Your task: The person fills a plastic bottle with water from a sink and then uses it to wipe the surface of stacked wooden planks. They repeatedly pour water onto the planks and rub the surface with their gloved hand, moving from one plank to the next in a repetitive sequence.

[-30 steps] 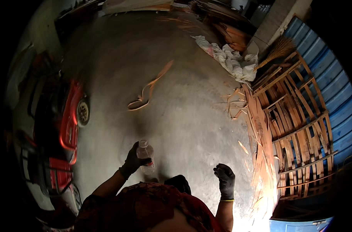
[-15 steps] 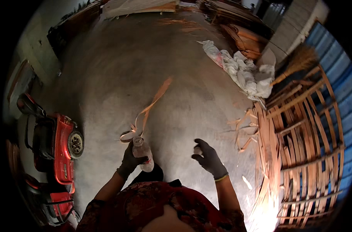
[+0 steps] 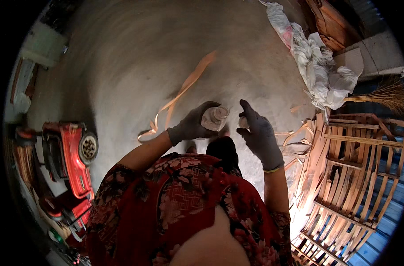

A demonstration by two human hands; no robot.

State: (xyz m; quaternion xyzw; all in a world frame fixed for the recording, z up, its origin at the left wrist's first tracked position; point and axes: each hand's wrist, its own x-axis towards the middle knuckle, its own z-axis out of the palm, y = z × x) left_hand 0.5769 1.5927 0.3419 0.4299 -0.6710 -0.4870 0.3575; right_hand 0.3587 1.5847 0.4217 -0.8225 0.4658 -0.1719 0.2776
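My left hand (image 3: 191, 124), in a grey glove, is wrapped round a clear plastic bottle (image 3: 215, 116) in front of my body. The bottle's neck points up toward me, with no cap on it. Just to the right, my gloved right hand (image 3: 262, 137) pinches a small, round, pale cap (image 3: 243, 123) between thumb and fingers. A short gap separates the cap from the bottle's mouth. My palms and the bottle's lower part are hidden from view.
On the floor beyond my left hand lies a long, curling tan strip (image 3: 193, 77). A red wheeled vehicle (image 3: 73, 159) stands at left. To the right are crumpled white sacks (image 3: 310, 62), a straw broom (image 3: 384, 95) and a wooden slatted frame (image 3: 357, 155) against blue corrugated sheeting (image 3: 392, 213).
Both hands have come up and closer together, the bottle moving right and tilting its mouth toward the right hand. The view has tipped further down toward my body.
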